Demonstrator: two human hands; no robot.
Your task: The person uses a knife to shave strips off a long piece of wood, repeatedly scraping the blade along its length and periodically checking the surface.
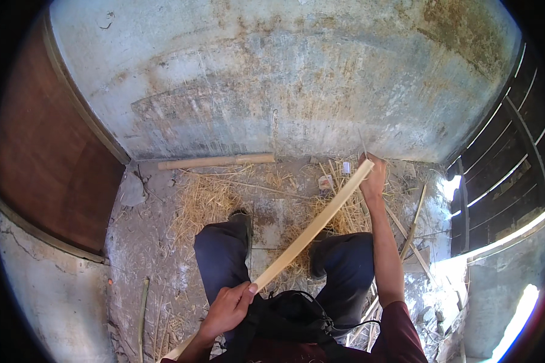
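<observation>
A long, pale strip of split bamboo (315, 227) slants across my lap, its upper end beside my right hand. My left hand (229, 308) is closed round its lower part, thumb on top, and the strip runs on behind it past my forearm. My right hand (375, 175), arm stretched forward, is closed at the far end. A thin, pointed blade, seemingly a knife (362, 141), sticks up from that fist; its handle is hidden. Whether the right fingers also touch the strip cannot be made out.
Straw-like shavings (203, 202) lie around my feet. A bamboo pole (218, 161) rests along the stained wall (284, 78). Small packets (326, 182) sit near the wall. Loose sticks (413, 224) lie at right, by a slatted dark panel (502, 163). A brown door (54, 139) stands at left.
</observation>
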